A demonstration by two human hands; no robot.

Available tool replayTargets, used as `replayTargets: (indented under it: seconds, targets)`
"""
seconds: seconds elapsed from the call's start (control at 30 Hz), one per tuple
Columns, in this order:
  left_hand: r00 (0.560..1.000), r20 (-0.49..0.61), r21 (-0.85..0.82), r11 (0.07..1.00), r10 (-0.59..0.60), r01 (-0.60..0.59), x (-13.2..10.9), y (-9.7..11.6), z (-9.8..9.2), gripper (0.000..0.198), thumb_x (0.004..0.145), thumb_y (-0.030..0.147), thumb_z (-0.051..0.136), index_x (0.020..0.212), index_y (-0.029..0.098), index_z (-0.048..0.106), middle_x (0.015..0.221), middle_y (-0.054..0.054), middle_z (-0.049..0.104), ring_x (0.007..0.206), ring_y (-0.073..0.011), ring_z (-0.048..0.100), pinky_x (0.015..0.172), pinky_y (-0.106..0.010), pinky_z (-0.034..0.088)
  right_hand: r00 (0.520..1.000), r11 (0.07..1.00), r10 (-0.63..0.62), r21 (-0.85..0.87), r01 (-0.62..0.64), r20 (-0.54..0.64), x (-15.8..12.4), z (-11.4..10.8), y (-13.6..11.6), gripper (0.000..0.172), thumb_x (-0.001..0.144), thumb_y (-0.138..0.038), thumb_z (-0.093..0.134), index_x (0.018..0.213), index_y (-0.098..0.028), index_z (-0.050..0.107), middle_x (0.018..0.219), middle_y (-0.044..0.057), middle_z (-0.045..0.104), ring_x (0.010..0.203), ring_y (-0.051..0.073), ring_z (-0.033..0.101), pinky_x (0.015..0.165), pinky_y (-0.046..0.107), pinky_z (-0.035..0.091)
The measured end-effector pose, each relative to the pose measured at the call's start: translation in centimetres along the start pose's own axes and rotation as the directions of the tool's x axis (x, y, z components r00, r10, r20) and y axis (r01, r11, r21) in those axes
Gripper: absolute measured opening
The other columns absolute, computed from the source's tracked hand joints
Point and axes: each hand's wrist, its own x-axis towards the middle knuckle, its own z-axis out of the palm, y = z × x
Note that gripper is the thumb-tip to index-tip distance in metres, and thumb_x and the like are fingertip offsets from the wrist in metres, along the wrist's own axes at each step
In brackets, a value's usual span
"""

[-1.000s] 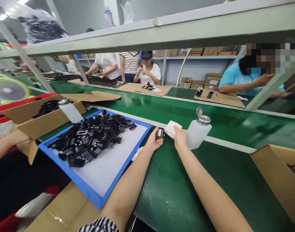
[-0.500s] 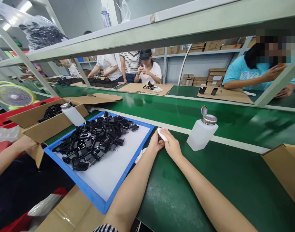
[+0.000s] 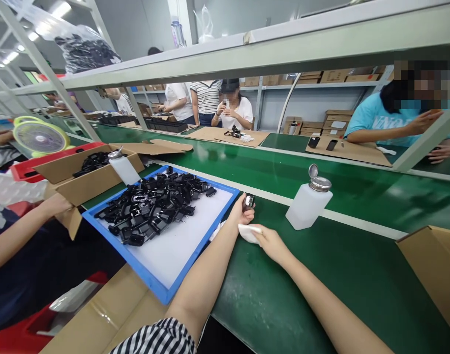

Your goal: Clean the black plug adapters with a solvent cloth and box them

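Note:
My left hand is closed around a small black plug adapter, whose shiny face shows above the fingers. A little below and to the right, my right hand pinches a folded white cloth, apart from the adapter. To the left lies a blue-rimmed tray with a heap of black plug adapters on its white base. A white bottle with its metal lid flipped up stands to the right of my hands. Part of another white cloth shows beside the tray, behind my left forearm.
An open cardboard box with black parts and a second white bottle stand beyond the tray. At right is another cardboard box. A co-worker's arm reaches in from the left. A shelf beam crosses above the green bench.
My right hand has drawn the cloth off the adapter, down towards me. The adapter, mostly covered before, now shows in my left hand. The whole view has shifted slightly.

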Motion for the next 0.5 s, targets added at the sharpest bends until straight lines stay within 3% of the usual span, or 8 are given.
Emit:
replayTargets:
  seconds: [0.07,0.13,0.23,0.37,0.43,0.5]
  targets:
    - [1.000,0.012,-0.004,1.000,0.010,-0.010,-0.2,0.1,0.0,0.037,0.078,0.038,0.029,0.058,0.012,0.048,0.039,0.001,0.044,0.025,-0.0022,0.025,0.027,-0.015,0.015,0.985,0.970,0.156,0.197,-0.140,-0.070,0.4,-0.3,0.2,0.029,0.065,-0.032,0.045,0.082,-0.014,0.059,0.075,0.005,0.062,0.068,0.021,0.055,0.066,0.035,0.042]
    - [0.999,0.023,-0.010,0.999,0.036,-0.036,-0.6,0.3,0.3,0.036,0.078,0.036,0.029,0.063,0.011,0.050,0.043,0.000,0.048,0.027,-0.0028,0.029,0.028,-0.015,0.018,0.970,0.925,0.233,0.324,-0.200,-0.067,0.8,-0.8,0.3,0.034,0.062,-0.038,0.047,0.079,-0.012,0.058,0.068,0.005,0.060,0.061,0.019,0.054,0.060,0.032,0.042]
    - [0.996,0.038,-0.019,0.997,0.081,-0.080,-2.0,1.1,1.1,0.029,0.080,0.030,0.029,0.073,0.013,0.051,0.058,-0.003,0.055,0.033,-0.0040,0.039,0.032,-0.014,0.024,0.945,0.844,0.316,0.430,-0.320,0.083,0.7,-2.2,-0.1,0.036,0.055,-0.042,0.055,0.074,-0.011,0.058,0.062,0.004,0.058,0.055,0.015,0.051,0.052,0.026,0.040]
    - [0.988,0.086,-0.013,0.992,0.127,-0.126,-5.8,1.0,1.1,0.025,0.074,0.040,0.041,0.081,0.017,0.048,0.068,-0.003,0.055,0.050,-0.0099,0.052,0.037,-0.016,0.031,0.822,0.775,0.412,0.322,-0.543,0.394,-0.2,-4.3,-1.2,0.032,0.050,-0.038,0.065,0.065,-0.011,0.058,0.057,0.002,0.054,0.049,0.010,0.046,0.045,0.021,0.034]
    - [0.981,0.143,0.065,0.988,0.130,-0.140,-8.2,-0.1,0.3,0.035,0.060,0.041,0.058,0.082,0.017,0.046,0.071,-0.002,0.054,0.053,-0.0099,0.053,0.038,-0.015,0.032,0.787,0.775,0.431,0.267,-0.573,0.441,-0.6,-5.0,-1.7,0.032,0.051,-0.039,0.065,0.065,-0.011,0.058,0.055,0.001,0.053,0.048,0.009,0.045,0.044,0.020,0.032]
    - [0.980,0.158,0.213,0.965,0.123,-0.155,-10.3,-1.6,-1.0,0.048,0.045,0.029,0.070,0.084,0.017,0.044,0.072,0.000,0.051,0.051,-0.0078,0.051,0.037,-0.014,0.031,0.778,0.779,0.446,0.236,-0.581,0.442,-0.8,-5.3,-2.0,0.033,0.051,-0.041,0.065,0.064,-0.012,0.057,0.053,-0.001,0.051,0.047,0.008,0.044,0.042,0.019,0.031]
